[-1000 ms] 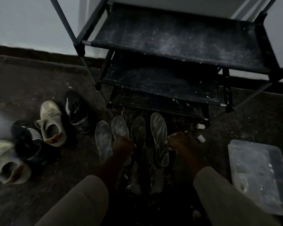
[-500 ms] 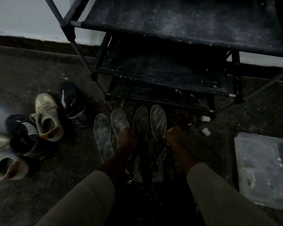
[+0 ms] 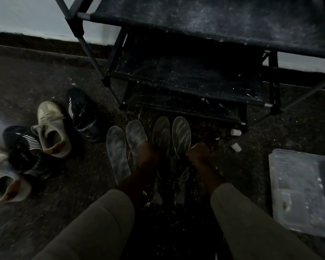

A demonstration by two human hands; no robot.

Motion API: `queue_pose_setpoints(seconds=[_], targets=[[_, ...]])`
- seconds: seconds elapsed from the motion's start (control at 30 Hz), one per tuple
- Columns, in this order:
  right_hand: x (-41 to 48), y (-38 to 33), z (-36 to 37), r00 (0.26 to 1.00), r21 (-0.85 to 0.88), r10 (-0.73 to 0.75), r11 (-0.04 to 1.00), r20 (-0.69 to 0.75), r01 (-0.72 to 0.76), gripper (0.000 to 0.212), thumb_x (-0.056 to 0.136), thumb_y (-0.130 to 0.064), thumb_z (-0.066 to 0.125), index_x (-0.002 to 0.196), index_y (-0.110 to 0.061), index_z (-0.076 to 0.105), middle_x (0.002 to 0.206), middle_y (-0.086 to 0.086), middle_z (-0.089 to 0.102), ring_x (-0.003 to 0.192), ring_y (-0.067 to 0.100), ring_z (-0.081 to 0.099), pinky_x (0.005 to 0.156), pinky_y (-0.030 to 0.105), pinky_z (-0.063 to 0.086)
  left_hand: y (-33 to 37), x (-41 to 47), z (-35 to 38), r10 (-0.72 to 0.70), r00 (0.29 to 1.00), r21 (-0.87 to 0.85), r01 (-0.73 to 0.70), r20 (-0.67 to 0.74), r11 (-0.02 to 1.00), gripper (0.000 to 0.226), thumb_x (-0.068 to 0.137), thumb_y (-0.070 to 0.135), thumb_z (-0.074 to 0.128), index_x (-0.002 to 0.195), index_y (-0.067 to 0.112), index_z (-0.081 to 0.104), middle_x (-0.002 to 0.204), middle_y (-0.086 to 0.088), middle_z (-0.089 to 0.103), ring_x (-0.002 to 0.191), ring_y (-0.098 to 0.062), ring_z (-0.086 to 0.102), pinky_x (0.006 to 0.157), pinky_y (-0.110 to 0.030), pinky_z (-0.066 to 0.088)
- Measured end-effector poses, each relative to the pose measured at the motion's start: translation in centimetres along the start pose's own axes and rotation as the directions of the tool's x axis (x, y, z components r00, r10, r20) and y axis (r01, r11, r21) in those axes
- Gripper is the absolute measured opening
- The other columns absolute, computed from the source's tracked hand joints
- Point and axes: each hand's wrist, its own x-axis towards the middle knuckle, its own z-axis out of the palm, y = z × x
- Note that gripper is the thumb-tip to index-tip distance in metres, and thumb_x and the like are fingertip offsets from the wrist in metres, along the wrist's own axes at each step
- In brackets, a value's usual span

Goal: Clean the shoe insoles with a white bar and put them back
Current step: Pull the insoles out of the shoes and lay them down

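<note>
Low on the floor (image 3: 45, 194), the left grip (image 3: 145, 153) lies on the near part of the second insole (image 3: 136, 134) from the left, probably to pin it flat for rubbing. Its fingers are too dark, so I cannot tell how they are set. The right grip (image 3: 199, 152) is curled beside the rightmost insole (image 3: 181, 132). A pale tip at its far side is, I judge, the white bar (image 3: 193, 146). All four insoles (image 3: 160, 132) lie side by side, ready in turn. The shoes (image 3: 51, 128) wait at the left, near enough for refilling. Two white pieces (image 3: 235, 132) lie at the right, before the rack (image 3: 195, 77).
</note>
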Motion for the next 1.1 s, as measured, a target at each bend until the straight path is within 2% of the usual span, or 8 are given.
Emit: queue_pose_setpoints(seconds=[0.4, 0.53, 0.63, 0.73, 0.9, 0.97, 1.03, 1.1], targets=[[-2.2, -1.6, -1.2, 0.998, 0.046, -0.019, 0.999, -0.067, 0.022, 0.043, 0.090, -0.020, 0.068, 0.127, 0.000, 0.059, 0.134, 0.025, 0.058, 0.126, 0.043, 0.056, 0.104, 0.047, 0.048, -0.7, 0.0, -1.2, 0.076, 0.997, 0.098, -0.078, 0.014, 0.992, 0.024, 0.099, 0.018, 0.061, 0.110, -0.002, 0.069, 0.111, -0.023, 0.071, 0.105, -0.040, 0.067, 0.078, -0.038, 0.049], [-4.4, -4.5, -0.1, 0.967, 0.045, -0.203, 0.976, -0.157, 0.212, 0.037, 0.087, -0.021, 0.066, 0.120, -0.003, 0.066, 0.125, 0.023, 0.064, 0.118, 0.042, 0.060, 0.098, 0.046, 0.051, -2.0, 0.5, -2.4, 0.037, 0.997, 0.119, -0.029, -0.069, 0.992, 0.025, 0.098, 0.024, 0.060, 0.110, 0.003, 0.066, 0.109, -0.019, 0.071, 0.101, -0.036, 0.068, 0.074, -0.032, 0.043], [-6.3, -7.2, 2.4, 0.945, 0.136, -0.316, 0.936, -0.084, 0.325, 0.019, 0.083, -0.021, 0.067, 0.100, -0.015, 0.073, 0.108, 0.015, 0.072, 0.106, 0.035, 0.067, 0.095, 0.043, 0.054, -3.9, 1.0, -4.2, 0.022, 0.996, -0.013, -0.023, -0.084, 1.000, 0.022, 0.098, 0.015, 0.058, 0.111, 0.002, 0.069, 0.110, -0.021, 0.071, 0.104, -0.040, 0.068, 0.086, -0.040, 0.055], [-8.4, -9.4, 5.8, 0.902, 0.163, -0.427, 0.896, 0.064, 0.413, 0.008, 0.084, -0.010, 0.067, 0.077, -0.013, 0.069, 0.086, 0.012, 0.072, 0.086, 0.030, 0.067, 0.079, 0.038, 0.054, -6.0, 1.2, -6.2, -0.071, 0.982, -0.096, 0.054, -0.176, 0.994, 0.026, 0.096, 0.016, 0.061, 0.117, 0.002, 0.067, 0.113, -0.022, 0.070, 0.107, -0.042, 0.066, 0.086, -0.041, 0.053], [-12.8, -10.6, 9.8, 0.820, 0.143, -0.507, 0.862, 0.264, 0.487, 0.018, 0.090, -0.009, 0.065, 0.102, 0.002, 0.071, 0.105, 0.020, 0.071, 0.101, 0.035, 0.066, 0.085, 0.036, 0.052, -10.3, 1.4, -8.0, -0.288, 0.935, -0.173, 0.255, -0.209, 0.952, 0.054, 0.087, 0.037, 0.072, 0.130, 0.008, 0.056, 0.131, -0.020, 0.060, 0.121, -0.043, 0.058, 0.095, -0.046, 0.050], [-13.8, -10.4, 11.0, 0.828, 0.094, -0.483, 0.874, 0.283, 0.477, 0.012, 0.088, -0.014, 0.067, 0.092, -0.005, 0.072, 0.101, 0.016, 0.072, 0.097, 0.033, 0.066, 0.084, 0.035, 0.054, -12.1, 1.9, -8.0, -0.340, 0.926, -0.187, 0.310, -0.163, 0.932, 0.062, 0.080, 0.048, 0.075, 0.128, 0.011, 0.061, 0.129, -0.018, 0.064, 0.119, -0.040, 0.061, 0.097, -0.044, 0.053], [-14.2, -10.2, 12.0, 0.830, 0.046, -0.474, 0.874, 0.294, 0.483, 0.025, 0.088, -0.013, 0.065, 0.065, -0.014, 0.055, 0.086, 0.015, 0.066, 0.086, 0.033, 0.062, 0.079, 0.036, 0.050, -12.7, 1.9, -7.8, -0.386, 0.914, -0.223, 0.353, -0.127, 0.909, 0.065, 0.074, 0.050, 0.082, 0.123, 0.011, 0.066, 0.121, -0.017, 0.069, 0.112, -0.037, 0.067, 0.087, -0.038, 0.055], [-14.4, -10.2, 12.7, 0.828, -0.003, -0.482, 0.864, 0.288, 0.504, 0.042, 0.089, -0.010, 0.061, 0.060, -0.022, 0.033, 0.079, 0.013, 0.054, 0.084, 0.036, 0.060, 0.072, 0.035, 0.039, -12.9, 1.8, -7.4, -0.388, 0.914, -0.229, 0.355, -0.120, 0.906, 0.071, 0.069, 0.054, 0.085, 0.124, 0.013, 0.067, 0.120, -0.016, 0.070, 0.110, -0.035, 0.069, 0.084, -0.038, 0.056]])
